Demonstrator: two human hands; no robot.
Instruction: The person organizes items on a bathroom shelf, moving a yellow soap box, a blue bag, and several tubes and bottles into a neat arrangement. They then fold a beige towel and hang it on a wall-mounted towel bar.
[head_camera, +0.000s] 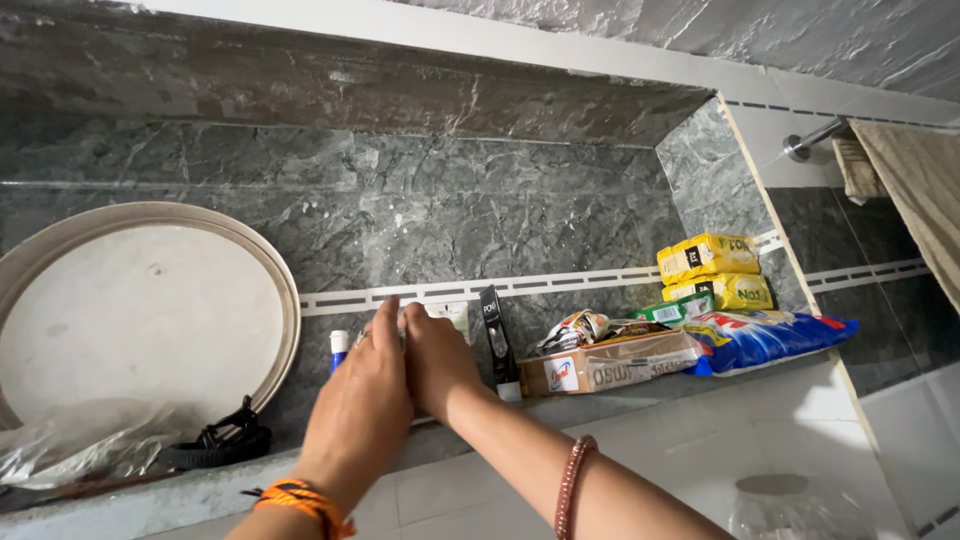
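Both my hands reach onto a dark green stone shelf (590, 405) and meet at its middle. My left hand (358, 400), with an orange thread band at the wrist, presses against my right hand (438, 365), whose forearm carries a brown bead bracelet. Their fingers curl together over something small and pale that they mostly hide. Just behind the fingertips stands a white packet (456, 316). A small blue-capped tube (340, 347) is left of my left hand. A slim black box (494, 335) stands upright right of my right hand.
A large round pale tray (140, 310) leans on the back wall at left, with a clear plastic bag (80, 445) and black strap (220, 440) below. At right lie a cardboard box (610, 365), crumpled wrapper (575, 328), yellow packs (705, 257), a blue bag (775, 335). A towel (915, 190) hangs far right.
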